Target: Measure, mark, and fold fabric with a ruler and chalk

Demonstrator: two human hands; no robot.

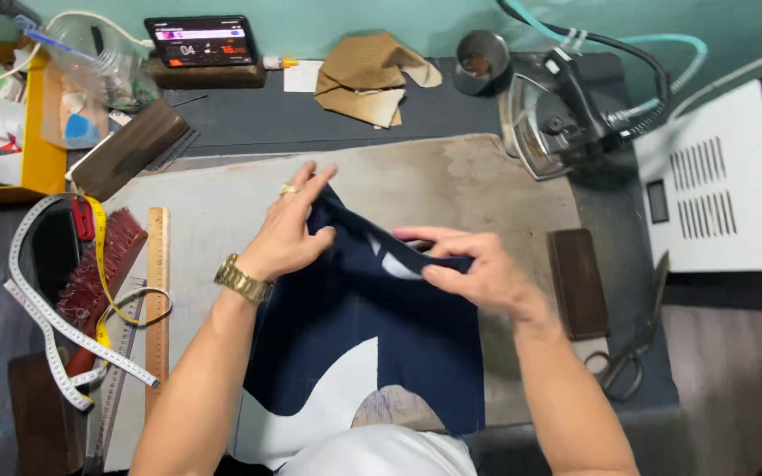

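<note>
Tailoring bench, grey pressing pad (451,181), teal wall at 12 o'clock. Navy fabric piece (381,326) at centre, lower part flat, top edge lifted. Left hand (288,234) pinching top edge at 11 o'clock, fingers closed on cloth. Right hand (474,264) pinching same edge at 1 o'clock. Fold apparently just begun; pressing likely outstanding. Steam iron (557,115) parked at 1 o'clock, scissors (632,344) at 4, wooden ruler (158,300) and tape measure (46,326) at 9.

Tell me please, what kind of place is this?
Probably a tailoring workshop: both hands fold navy cloth on a pressing pad, with a steam iron, measuring tape and scissors nearby.
</note>
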